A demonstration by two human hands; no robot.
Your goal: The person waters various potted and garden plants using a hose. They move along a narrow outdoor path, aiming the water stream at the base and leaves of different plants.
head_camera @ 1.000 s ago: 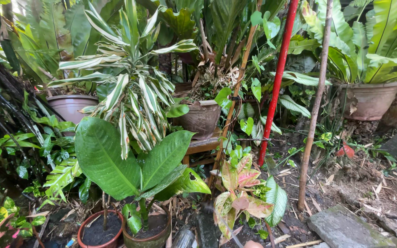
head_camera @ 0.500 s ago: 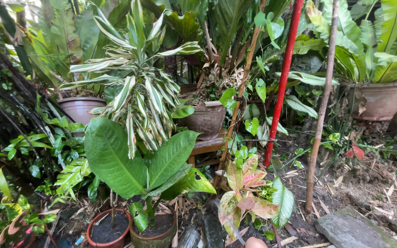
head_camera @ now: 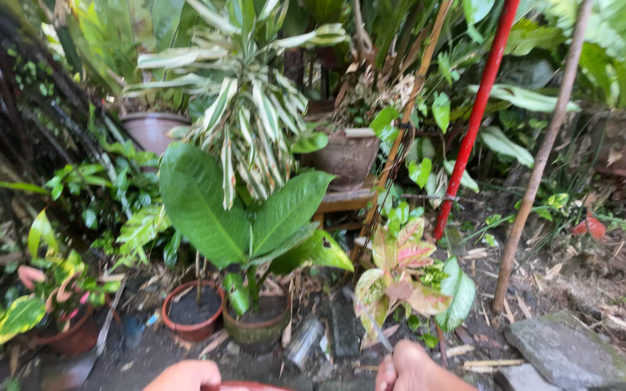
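peeking in at the bottom edge, both hands sit low in the head view. right hand [head_camera: 413, 368] looks closed in a fist round a thin grey stem-like thing [head_camera: 366, 321] that runs up-left from it toward the pink-green leaf plant [head_camera: 401, 279]; it's blurred, so can't tell if it's a stalk, wire or tool. left hand [head_camera: 185, 376] shows only as knuckles/back, touching a reddish curved rim [head_camera: 244, 386] at the frame edge; can't tell how open it is or whether it grips anything.

vs a sec ago: back then only a fingertip showed at the bottom and no left hand. now the view has tipped down and shifted, both hands are in, and the pots sit higher in frame. so my read is the person has leaned in closer to the ground-level stuff.

just beyond the hands: a small terracotta pot [head_camera: 192, 311] of dark soil, touching or just beside a greenish-brown pot [head_camera: 257, 329] carrying the big broad-leaf plant [head_camera: 244, 217]. a clear bottle-like thing [head_camera: 304, 342] lies near it on the dirt.

further out: striped-leaf plant [head_camera: 251, 108], brown pot [head_camera: 345, 156] on a low wooden stool [head_camera: 342, 203], red pole [head_camera: 476, 119], bamboo stake [head_camera: 537, 159], flat stone [head_camera: 570, 351] at right, pink-leaf plant [head_camera: 56, 297] at left.
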